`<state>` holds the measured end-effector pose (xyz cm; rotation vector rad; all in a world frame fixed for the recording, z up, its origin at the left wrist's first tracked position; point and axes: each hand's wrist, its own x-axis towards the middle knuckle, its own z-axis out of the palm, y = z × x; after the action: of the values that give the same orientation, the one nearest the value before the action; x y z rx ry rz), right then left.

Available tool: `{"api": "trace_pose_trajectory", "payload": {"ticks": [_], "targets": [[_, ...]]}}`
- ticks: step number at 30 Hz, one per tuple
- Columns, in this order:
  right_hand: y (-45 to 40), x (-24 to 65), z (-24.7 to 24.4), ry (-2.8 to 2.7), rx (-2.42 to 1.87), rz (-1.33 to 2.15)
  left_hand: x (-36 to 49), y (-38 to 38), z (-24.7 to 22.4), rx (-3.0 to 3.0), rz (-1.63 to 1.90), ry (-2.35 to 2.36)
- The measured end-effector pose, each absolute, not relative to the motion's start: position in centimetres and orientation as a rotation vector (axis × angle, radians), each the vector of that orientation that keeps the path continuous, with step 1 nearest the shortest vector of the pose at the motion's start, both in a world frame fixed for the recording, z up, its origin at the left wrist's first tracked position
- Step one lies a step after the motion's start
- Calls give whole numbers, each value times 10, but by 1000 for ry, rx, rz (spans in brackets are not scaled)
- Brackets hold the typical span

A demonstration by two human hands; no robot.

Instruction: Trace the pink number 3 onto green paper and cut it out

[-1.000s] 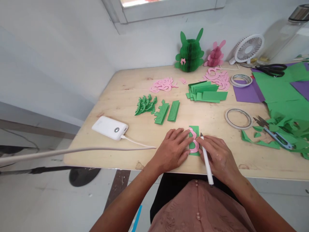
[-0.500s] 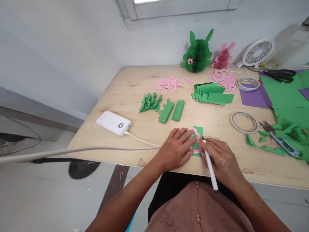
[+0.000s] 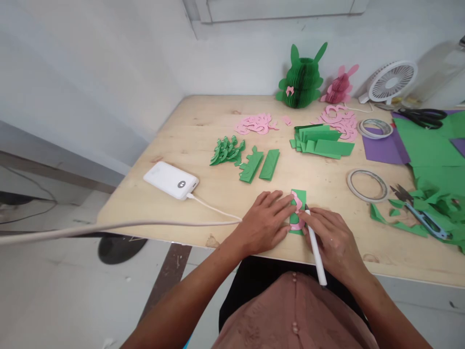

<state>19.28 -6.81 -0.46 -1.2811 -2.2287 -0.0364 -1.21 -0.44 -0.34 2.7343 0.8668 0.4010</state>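
Observation:
A green paper piece (image 3: 302, 194) lies near the table's front edge, with a curved pink paper shape (image 3: 298, 200) on top of it. My left hand (image 3: 265, 224) lies flat with its fingers spread, pressing the pink shape and the green paper from the left. In my right hand (image 3: 336, 241) is a white pen (image 3: 317, 252), its dark tip beside the right edge of the pink shape. Farther back lie a green folded strip (image 3: 269, 165) with a drawn outline, a partly cut green piece (image 3: 251, 167) and a pile of small green cutouts (image 3: 227, 150).
Pink cutouts (image 3: 256, 124), folded green strips (image 3: 323, 141) and a green paper rabbit (image 3: 302, 82) stand or lie behind. To the right are a tape roll (image 3: 350, 186), small scissors (image 3: 423, 215) and green scraps (image 3: 439, 206). A white power bank (image 3: 169, 179) trails a cable leftward.
The camera view has shifted slightly. Both hands keep nearly the same place on the paper, and the pen tip shows no clear movement.

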Motion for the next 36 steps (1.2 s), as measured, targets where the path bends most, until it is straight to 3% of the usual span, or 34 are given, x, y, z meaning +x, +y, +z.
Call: {"api": "trace_pose_trajectory", "payload": {"ticks": [36], "targets": [[-69, 194, -7, -2227, -1287, -25, -12, -4, -2, 2722, 366, 873]]}}
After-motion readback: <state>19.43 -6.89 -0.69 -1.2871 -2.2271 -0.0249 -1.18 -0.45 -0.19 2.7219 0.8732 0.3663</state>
